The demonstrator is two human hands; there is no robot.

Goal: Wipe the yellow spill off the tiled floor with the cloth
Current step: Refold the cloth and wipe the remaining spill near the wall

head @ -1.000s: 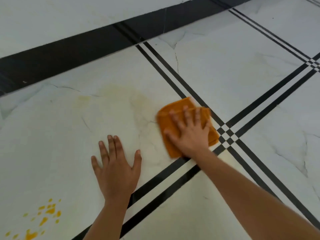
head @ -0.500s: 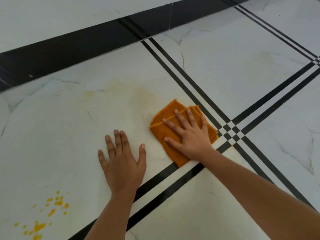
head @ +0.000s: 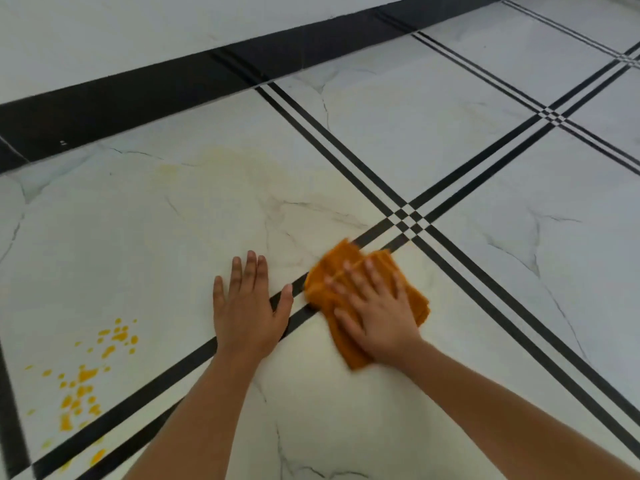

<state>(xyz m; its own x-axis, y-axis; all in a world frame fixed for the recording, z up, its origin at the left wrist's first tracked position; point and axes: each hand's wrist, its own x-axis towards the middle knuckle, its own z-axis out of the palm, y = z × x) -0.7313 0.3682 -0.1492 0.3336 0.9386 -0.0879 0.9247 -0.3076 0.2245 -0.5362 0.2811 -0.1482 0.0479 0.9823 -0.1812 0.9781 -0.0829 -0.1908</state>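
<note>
R hand [head: 377,315] flat, fingers spread, palm pressing down on orange cloth [head: 349,271]; cloth blurred at edges. L hand [head: 247,311] just beside cloth, open, palm flat on tiled floor [head: 467,341], holding nothing. Cloth lies across double black line [head: 173,372] btwn hands. Yellow spill [head: 83,375]: droplets well left of L hand, apart from cloth. Faint yellowish smear [head: 242,168] ahead of L hand.

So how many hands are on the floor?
2. The left hand lies flat on the white tile; the right hand presses on the orange cloth beside it.
</note>
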